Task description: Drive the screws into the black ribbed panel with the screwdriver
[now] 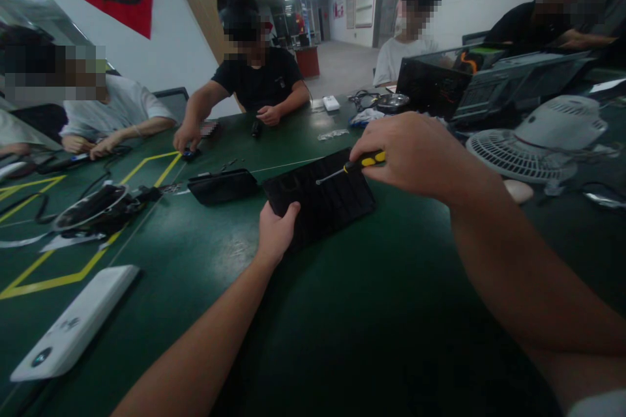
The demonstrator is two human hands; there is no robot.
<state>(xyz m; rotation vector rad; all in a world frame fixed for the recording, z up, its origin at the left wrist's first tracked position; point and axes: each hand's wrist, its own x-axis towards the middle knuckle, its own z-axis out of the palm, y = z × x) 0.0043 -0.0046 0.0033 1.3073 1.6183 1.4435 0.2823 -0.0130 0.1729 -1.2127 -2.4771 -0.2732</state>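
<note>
My right hand (408, 156) is closed around the yellow and black handle of a screwdriver (353, 165). Its thin metal shaft points left and slightly down, the tip over a flat black panel (327, 199). At the tip there is a small bright round spot, perhaps a screw; I cannot tell. The panel is tilted above the green table, and my left hand (278, 229) grips its near left corner, thumb on top. A dark rectangular block (222, 186) lies just left of the panel.
A white power bank-like device (75, 326) lies at the front left. Cables and dark parts (100, 208) lie behind it. A white fan (538, 140) and an open computer case (513, 85) stand at the right. Several people sit around the green table (195, 313).
</note>
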